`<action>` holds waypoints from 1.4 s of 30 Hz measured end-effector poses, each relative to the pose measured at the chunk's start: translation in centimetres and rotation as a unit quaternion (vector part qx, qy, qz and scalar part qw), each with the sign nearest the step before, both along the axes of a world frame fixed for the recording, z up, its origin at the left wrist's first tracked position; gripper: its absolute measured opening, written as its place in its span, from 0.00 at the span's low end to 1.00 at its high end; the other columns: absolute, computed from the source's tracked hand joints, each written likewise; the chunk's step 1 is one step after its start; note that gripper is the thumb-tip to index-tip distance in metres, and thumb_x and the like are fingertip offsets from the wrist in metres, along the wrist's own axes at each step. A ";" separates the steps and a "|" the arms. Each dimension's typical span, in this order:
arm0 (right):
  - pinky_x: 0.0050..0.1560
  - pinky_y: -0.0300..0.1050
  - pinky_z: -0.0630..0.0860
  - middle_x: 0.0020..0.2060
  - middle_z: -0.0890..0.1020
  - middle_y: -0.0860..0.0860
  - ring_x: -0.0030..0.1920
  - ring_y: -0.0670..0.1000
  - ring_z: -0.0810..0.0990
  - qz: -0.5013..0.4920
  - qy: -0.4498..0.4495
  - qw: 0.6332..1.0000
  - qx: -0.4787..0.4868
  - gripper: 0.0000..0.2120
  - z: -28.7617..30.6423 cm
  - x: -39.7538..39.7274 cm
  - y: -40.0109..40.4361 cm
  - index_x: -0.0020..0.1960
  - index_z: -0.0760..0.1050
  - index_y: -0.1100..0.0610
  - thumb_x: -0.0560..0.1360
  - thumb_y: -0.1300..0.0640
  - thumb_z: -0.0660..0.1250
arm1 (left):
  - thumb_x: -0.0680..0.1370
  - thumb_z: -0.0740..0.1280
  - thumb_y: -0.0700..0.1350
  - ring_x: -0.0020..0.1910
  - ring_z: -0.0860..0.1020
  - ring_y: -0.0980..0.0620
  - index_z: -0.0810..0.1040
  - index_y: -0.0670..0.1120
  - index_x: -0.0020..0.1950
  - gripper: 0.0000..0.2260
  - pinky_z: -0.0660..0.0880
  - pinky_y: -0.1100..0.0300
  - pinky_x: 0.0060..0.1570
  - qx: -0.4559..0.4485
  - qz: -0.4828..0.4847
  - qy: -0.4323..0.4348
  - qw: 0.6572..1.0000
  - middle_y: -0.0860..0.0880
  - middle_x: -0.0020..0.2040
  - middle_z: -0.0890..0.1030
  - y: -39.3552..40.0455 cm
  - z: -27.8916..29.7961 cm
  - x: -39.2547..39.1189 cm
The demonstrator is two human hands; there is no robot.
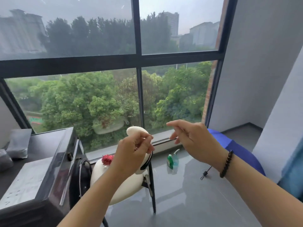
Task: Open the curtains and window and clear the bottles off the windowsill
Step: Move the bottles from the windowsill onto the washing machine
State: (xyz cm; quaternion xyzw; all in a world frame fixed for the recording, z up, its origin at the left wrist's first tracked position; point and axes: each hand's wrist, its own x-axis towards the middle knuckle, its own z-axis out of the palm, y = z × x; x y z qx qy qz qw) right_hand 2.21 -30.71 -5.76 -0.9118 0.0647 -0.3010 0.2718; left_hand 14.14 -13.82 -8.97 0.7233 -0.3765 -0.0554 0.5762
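Note:
A large dark-framed window (139, 63) fills the view, its panes closed and uncovered. A low grey windowsill (162, 135) runs along its base. On the grey tiled surface just in front of the sill stand a small green bottle (170, 161) and a pale blue translucent bottle (176, 159), side by side. Both hands are raised in the air above them. My left hand (133, 153) has its thumb and fingertips pinched together, and I see nothing in it. My right hand (193, 140) has its fingers loosely spread and holds nothing. Blue curtain fabric (292, 163) hangs at the right edge.
A white chair (114, 185) with a red spiky object (107, 159) stands below my left hand. A black backpack (80, 177) leans against a dark cabinet (54, 161) on the left. A blue rounded cushion (237, 148) lies right. A small cord with a clip (205, 173) lies on the tiles.

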 end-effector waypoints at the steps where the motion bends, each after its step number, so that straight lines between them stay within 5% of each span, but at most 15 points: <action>1: 0.43 0.51 0.80 0.37 0.84 0.44 0.35 0.45 0.83 -0.003 -0.001 1.000 0.003 0.12 -0.1 -0.3 -1.2 0.59 0.77 0.51 0.80 0.58 0.59 | 0.79 0.67 0.39 0.35 0.84 0.50 0.79 0.50 0.44 0.07 0.81 0.48 0.45 -0.001 0.002 0.005 1.000 0.49 0.35 0.85 -1.3 -0.1 -0.2; 5: 0.41 0.52 0.80 0.36 0.84 0.43 0.34 0.46 0.83 -0.023 0.006 1.000 0.010 0.12 -0.1 -2.7 -8.9 0.59 0.77 0.50 0.80 0.58 0.58 | 0.79 0.66 0.38 0.34 0.83 0.51 0.80 0.49 0.44 0.07 0.79 0.60 0.38 -0.010 -0.011 0.008 1.000 0.50 0.33 0.85 -9.6 -0.4 -2.0; 12: 0.41 0.50 0.80 0.36 0.83 0.42 0.34 0.45 0.83 -0.052 -0.001 0.998 0.018 0.11 -0.8 -4.6 -17.8 0.56 0.79 0.51 0.80 0.58 0.59 | 0.79 0.66 0.36 0.35 0.83 0.46 0.80 0.44 0.45 0.06 0.81 0.53 0.44 -0.023 -0.031 0.028 0.999 0.46 0.34 0.85 -18.7 -1.3 -2.2; 19: 0.44 0.33 0.76 0.39 0.85 0.46 0.38 0.42 0.83 -0.116 -0.039 0.992 0.017 0.07 -4.2 -3.5 -25.1 0.51 0.82 0.54 0.77 0.62 0.66 | 0.79 0.66 0.38 0.38 0.84 0.46 0.80 0.42 0.48 0.04 0.81 0.48 0.49 -0.014 -0.043 0.056 0.997 0.46 0.36 0.85 -25.0 -3.6 0.6; 25: 0.44 0.50 0.81 0.39 0.86 0.48 0.36 0.49 0.84 -0.134 0.001 0.990 0.043 0.05 -7.8 2.1 -32.7 0.50 0.83 0.55 0.75 0.60 0.69 | 0.79 0.66 0.37 0.35 0.83 0.50 0.80 0.43 0.47 0.05 0.81 0.49 0.47 0.005 -0.035 0.078 0.996 0.49 0.34 0.85 -32.0 -7.5 6.5; 37: 0.45 0.47 0.80 0.41 0.86 0.48 0.38 0.51 0.84 -0.116 0.056 0.989 0.068 0.05 -13.3 18.6 -49.3 0.49 0.83 0.56 0.75 0.60 0.69 | 0.79 0.65 0.38 0.39 0.84 0.47 0.80 0.45 0.47 0.05 0.81 0.50 0.48 0.068 -0.029 0.116 0.990 0.49 0.35 0.85 -48.0 -11.9 21.2; 42: 0.44 0.38 0.76 0.39 0.84 0.46 0.38 0.50 0.82 -0.115 0.098 0.985 0.088 0.05 -15.7 23.7 -54.4 0.48 0.83 0.57 0.75 0.60 0.69 | 0.80 0.65 0.39 0.39 0.84 0.49 0.81 0.43 0.49 0.05 0.82 0.54 0.47 0.094 -0.015 0.121 0.988 0.49 0.36 0.85 -53.0 -13.5 25.7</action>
